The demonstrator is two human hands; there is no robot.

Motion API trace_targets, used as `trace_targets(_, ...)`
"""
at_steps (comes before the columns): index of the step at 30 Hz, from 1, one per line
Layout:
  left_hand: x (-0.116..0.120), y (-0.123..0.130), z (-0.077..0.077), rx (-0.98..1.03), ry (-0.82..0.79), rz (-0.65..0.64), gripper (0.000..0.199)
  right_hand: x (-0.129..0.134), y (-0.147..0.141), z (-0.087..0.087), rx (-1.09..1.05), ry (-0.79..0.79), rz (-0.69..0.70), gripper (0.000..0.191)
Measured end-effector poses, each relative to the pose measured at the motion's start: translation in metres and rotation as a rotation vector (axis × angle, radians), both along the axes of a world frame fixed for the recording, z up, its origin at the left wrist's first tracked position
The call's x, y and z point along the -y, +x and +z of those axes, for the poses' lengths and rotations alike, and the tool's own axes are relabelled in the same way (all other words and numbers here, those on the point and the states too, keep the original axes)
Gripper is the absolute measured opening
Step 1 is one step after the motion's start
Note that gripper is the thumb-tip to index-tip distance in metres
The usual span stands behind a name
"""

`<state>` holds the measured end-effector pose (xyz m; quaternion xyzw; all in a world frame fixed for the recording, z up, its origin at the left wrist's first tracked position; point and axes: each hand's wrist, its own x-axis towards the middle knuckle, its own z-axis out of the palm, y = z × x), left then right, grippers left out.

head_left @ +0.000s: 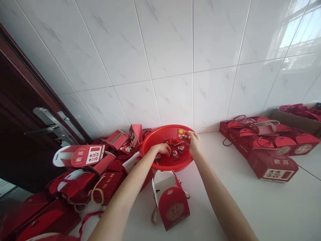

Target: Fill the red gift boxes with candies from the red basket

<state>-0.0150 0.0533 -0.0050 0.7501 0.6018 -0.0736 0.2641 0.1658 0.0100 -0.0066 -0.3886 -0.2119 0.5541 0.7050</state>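
A red plastic basket (152, 134) stands against the tiled wall, with several small red wrapped pieces (175, 153) inside. My left hand (162, 149) reaches into it from the left, its fingers curled down at the pieces; whether it grips one is too small to tell. At the basket's right side, my right hand (194, 139) pinches a red packet with a yellow figure (183, 134). Between my forearms, just in front of the basket, a red box (174, 204) with rope handles stands with its top open.
Many red gift boxes (107, 187) lie piled at the left. More red boxes (274, 165) stand in rows at the right, beside a cardboard box (296, 122) of dark pink things. A dark door (22, 127) is at the far left.
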Motion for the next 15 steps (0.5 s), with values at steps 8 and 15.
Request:
trace_targets(8,-0.0005,-0.0036,-0.0039,0.111,0.197,0.089,0.026,0.0003,0.0012,-0.0001,-0.009,0.03,0.009,0.019)
trace_targets(15,0.001,-0.0046,0.0008,0.059,0.37,0.214,0.023,-0.0015,0.002,-0.003,-0.01,0.015,-0.034,0.022)
